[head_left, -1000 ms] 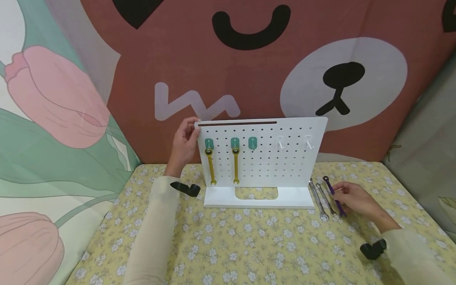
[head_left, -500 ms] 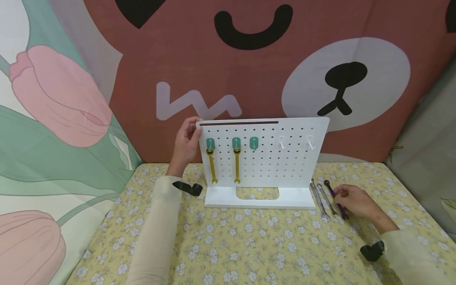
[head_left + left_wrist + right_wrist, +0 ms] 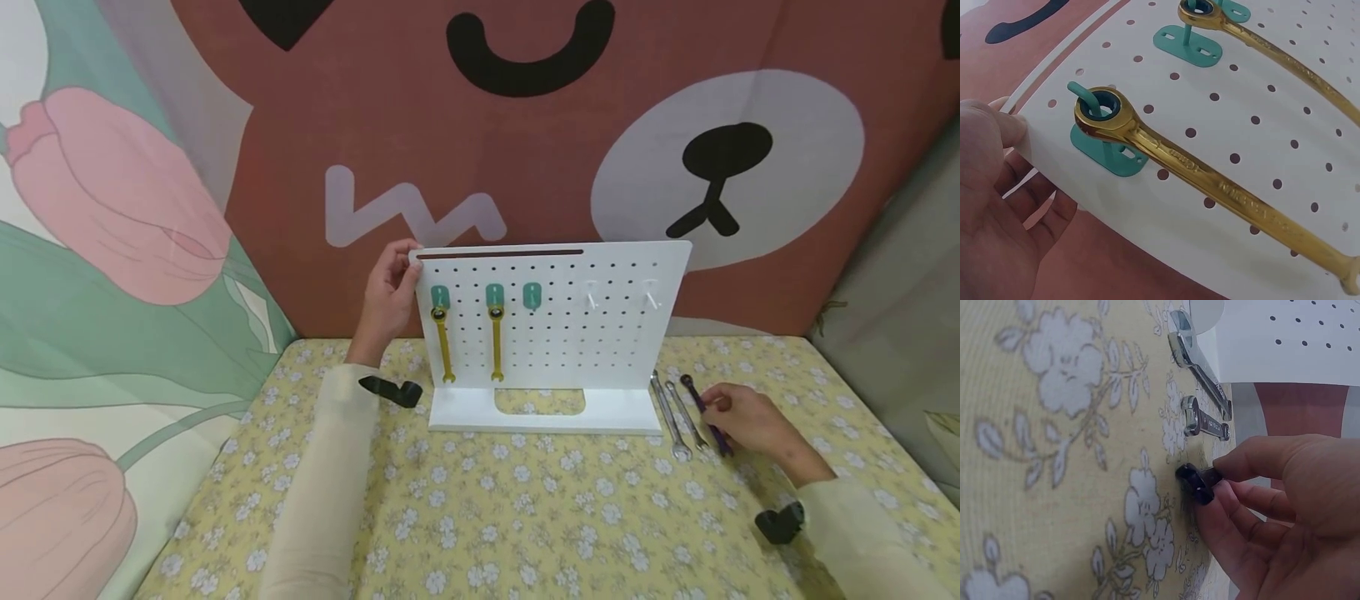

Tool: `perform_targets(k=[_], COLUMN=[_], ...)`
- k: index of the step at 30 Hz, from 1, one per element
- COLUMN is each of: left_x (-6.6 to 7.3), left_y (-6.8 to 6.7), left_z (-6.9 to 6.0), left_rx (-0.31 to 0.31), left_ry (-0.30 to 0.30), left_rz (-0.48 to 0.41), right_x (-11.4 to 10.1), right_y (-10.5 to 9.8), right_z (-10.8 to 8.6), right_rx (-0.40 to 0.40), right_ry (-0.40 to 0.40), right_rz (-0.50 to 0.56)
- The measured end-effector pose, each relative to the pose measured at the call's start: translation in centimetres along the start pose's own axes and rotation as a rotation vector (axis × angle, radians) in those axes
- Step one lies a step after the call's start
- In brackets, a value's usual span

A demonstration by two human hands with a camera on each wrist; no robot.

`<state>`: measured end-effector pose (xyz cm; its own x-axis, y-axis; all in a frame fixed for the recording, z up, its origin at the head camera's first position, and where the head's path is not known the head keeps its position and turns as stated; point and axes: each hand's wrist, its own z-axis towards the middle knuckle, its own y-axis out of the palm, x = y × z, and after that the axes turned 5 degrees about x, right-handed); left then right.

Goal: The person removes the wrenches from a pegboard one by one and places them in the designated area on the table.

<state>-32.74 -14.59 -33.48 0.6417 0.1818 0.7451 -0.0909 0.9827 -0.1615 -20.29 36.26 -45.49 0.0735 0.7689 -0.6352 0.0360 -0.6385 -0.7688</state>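
My left hand [image 3: 388,292] grips the upper left corner of a white pegboard [image 3: 615,350], thumb in front and fingers behind. Two gold wrenches hang by their ring ends on green hooks: one wrench [image 3: 1191,167] near the held edge, another wrench [image 3: 496,346] to its right. A third green hook [image 3: 532,296] and two clear hooks [image 3: 651,294] hold nothing. At the right, my right hand [image 3: 753,421] pinches a dark purple wrench [image 3: 1196,481] between thumb and fingers, close to the tablecloth. Left of it lie two silver wrenches, a longer one [image 3: 670,417] and a shorter one [image 3: 686,415].
The pegboard stands on a white base [image 3: 543,423] with a cutout. A yellow flowered cloth [image 3: 525,508] covers the table. Behind hangs a printed backdrop [image 3: 540,167] with a brown animal, and a tulip print [image 3: 120,208] is at the left.
My right thumb and fingers have closed more on the purple wrench, which has shifted slightly. The left hand stays on the pegboard corner. The head view has moved a little.
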Motion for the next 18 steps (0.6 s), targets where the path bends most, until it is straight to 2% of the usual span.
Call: perform_targets(k=[8,13,18], left_x=[3.4,3.7,3.6], left_y=[0.1,0.1,0.1], left_z=[-0.6,-0.6,-0.6], left_rx=[-0.005,-0.006,-0.001], left_ry=[0.006,0.01,0.001], left_rz=[0.006,0.0,0.005], right_x=[-0.1,-0.4,-1.6], right_y=[-0.1,-0.1,0.3], right_z=[0.1,-0.1,-0.5], right_rx=[0.006,0.008,0.069], right_ry=[0.008,0.007,-0.073], right_rz=[-0.024,-0.024,-0.094])
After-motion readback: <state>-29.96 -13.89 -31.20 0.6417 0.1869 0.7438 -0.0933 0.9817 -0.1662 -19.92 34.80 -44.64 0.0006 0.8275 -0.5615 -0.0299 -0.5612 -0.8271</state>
